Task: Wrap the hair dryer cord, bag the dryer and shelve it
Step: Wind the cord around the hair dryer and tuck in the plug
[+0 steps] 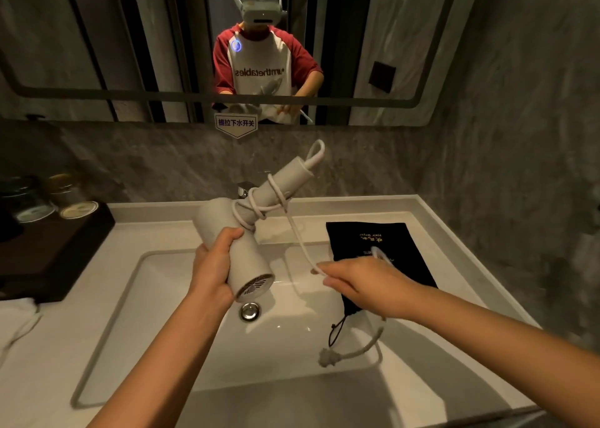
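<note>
My left hand [212,267] grips the barrel of a white hair dryer [246,255] above the sink, grille end toward me, handle [285,181] pointing up and away. A few turns of the white cord [297,233] circle the handle near the barrel. My right hand [360,281] pinches the cord to the right of the dryer. The rest of the cord passes under my wrist and its plug [325,358] hangs over the basin. A black drawstring bag [373,242] with gold lettering lies flat on the counter right of the basin, partly under my right hand.
The white sink [136,297] has a chrome drain [250,310] and a faucet [243,190] behind the dryer. A dark tray [48,252] with upturned glasses [78,197] stands at the left. A white towel [16,317] lies at the left edge. A mirror [130,38] hangs above.
</note>
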